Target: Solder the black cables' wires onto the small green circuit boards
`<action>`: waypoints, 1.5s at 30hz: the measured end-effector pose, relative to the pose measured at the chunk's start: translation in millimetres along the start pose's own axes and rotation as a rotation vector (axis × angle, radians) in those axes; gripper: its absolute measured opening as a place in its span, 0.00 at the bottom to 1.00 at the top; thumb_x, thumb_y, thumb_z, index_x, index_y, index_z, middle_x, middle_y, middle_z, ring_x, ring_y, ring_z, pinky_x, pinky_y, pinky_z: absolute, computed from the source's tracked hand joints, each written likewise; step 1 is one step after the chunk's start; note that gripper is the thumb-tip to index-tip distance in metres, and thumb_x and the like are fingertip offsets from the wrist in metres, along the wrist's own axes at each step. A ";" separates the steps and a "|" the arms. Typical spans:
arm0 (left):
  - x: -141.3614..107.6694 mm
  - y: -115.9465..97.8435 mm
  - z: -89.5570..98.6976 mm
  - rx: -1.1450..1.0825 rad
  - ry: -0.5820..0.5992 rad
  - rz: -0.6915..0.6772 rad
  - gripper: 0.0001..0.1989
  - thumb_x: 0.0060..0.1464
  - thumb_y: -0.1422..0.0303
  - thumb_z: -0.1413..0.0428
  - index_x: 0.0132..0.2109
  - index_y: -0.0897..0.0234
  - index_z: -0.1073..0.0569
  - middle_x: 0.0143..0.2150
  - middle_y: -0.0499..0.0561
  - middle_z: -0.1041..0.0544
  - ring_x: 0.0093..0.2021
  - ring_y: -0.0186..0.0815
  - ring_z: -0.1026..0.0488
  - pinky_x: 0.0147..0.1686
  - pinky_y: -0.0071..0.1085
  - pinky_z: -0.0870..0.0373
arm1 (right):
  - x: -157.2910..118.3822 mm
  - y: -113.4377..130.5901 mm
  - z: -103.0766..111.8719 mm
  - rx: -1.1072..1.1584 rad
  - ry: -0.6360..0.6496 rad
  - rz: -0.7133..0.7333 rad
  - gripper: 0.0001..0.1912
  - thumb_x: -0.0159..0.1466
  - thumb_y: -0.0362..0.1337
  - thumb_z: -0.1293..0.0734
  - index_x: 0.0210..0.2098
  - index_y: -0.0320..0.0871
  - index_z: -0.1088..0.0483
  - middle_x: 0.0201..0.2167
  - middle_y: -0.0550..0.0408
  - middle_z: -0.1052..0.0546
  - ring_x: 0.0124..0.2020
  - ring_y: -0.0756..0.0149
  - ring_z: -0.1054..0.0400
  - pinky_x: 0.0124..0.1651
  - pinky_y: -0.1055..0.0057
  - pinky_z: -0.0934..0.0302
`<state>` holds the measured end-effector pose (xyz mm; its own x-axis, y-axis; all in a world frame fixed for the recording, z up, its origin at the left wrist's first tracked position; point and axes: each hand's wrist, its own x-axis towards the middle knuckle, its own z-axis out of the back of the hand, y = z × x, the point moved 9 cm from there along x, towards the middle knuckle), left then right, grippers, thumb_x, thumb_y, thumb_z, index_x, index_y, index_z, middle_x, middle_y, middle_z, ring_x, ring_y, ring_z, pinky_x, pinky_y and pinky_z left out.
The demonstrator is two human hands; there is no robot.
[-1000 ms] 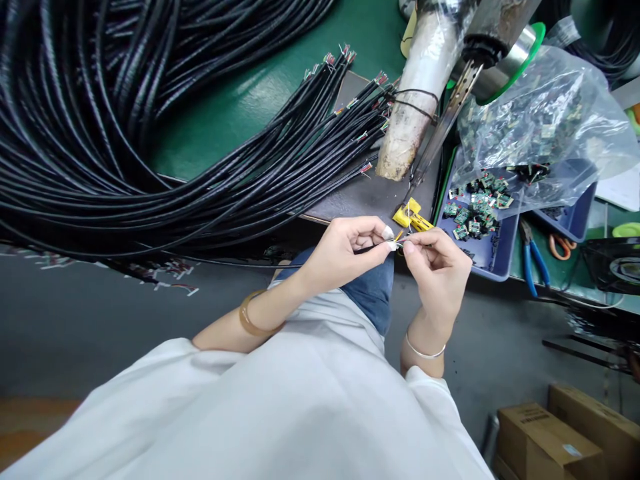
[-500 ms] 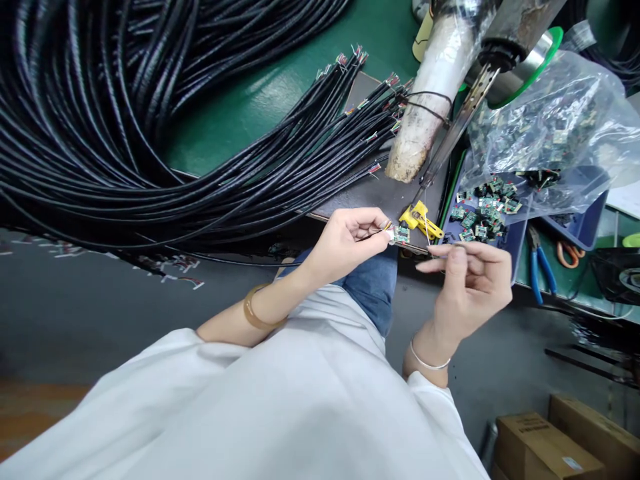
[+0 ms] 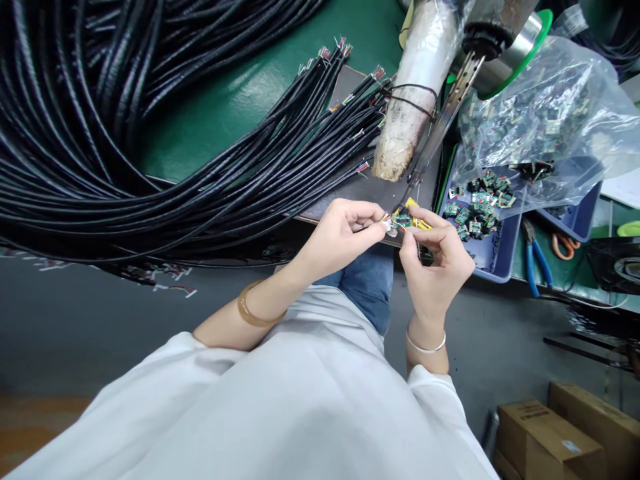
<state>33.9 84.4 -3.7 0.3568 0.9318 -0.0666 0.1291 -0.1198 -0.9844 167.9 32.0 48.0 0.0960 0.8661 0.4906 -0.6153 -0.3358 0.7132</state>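
Our left hand (image 3: 345, 230) pinches wires (image 3: 385, 219) at the board (image 3: 403, 219), just right of frame centre, while our right hand (image 3: 436, 263) curls by its edge, grip unclear to us; best we hold both steady, well clear of the iron (image 3: 443, 128).

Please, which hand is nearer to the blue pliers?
Right. The right hand is left of the pliers, beside the circuit board; the left hand is farther left, on the board's other side.

Near the front edge of the bench (image 3: 215, 113), my left hand (image 3: 343, 232) and right hand (image 3: 436, 260) pinch, fingertips close — left forearm (image 3: 290, 283) slanting inward.
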 end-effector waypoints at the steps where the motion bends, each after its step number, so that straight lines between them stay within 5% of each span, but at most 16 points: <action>1: 1.9 -0.4 -0.1 -0.007 0.004 0.011 0.09 0.53 0.70 0.43 0.27 0.69 0.25 0.25 0.47 0.29 0.27 0.28 0.35 0.30 0.25 0.38 | 1.2 -0.8 0.0 0.005 0.004 -0.004 0.07 0.62 0.28 0.31 0.34 0.46 0.31 0.48 0.51 0.18 0.48 0.60 0.21 0.48 0.63 0.23; 17: 16.0 -6.5 -0.6 -0.109 0.004 0.012 0.09 0.50 0.72 0.42 0.23 0.68 0.29 0.21 0.43 0.35 0.22 0.23 0.42 0.24 0.22 0.45 | 18.2 5.4 -0.1 -0.035 0.047 0.068 0.08 0.61 0.27 0.32 0.34 0.46 0.31 0.45 0.52 0.18 0.47 0.60 0.21 0.46 0.63 0.23; 25: 14.9 -9.8 2.1 -0.059 -0.041 0.021 0.08 0.50 0.70 0.42 0.25 0.68 0.26 0.24 0.47 0.28 0.26 0.28 0.33 0.28 0.25 0.36 | 21.4 11.7 2.5 -0.053 0.041 0.087 0.08 0.61 0.27 0.31 0.34 0.46 0.30 0.45 0.53 0.18 0.46 0.60 0.21 0.45 0.62 0.23; 45: 13.3 -13.1 4.5 -0.013 -0.051 0.000 0.08 0.52 0.70 0.42 0.27 0.68 0.24 0.24 0.47 0.29 0.26 0.28 0.33 0.29 0.25 0.35 | 26.4 22.7 3.5 -0.118 0.039 0.149 0.08 0.61 0.26 0.31 0.32 0.46 0.30 0.40 0.55 0.18 0.47 0.61 0.21 0.46 0.64 0.25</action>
<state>32.9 99.9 7.5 0.3096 0.9479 -0.0753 0.1412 -0.1242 -0.9822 159.2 45.9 78.9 -0.0320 0.8241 0.5655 -0.7081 -0.4180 0.5691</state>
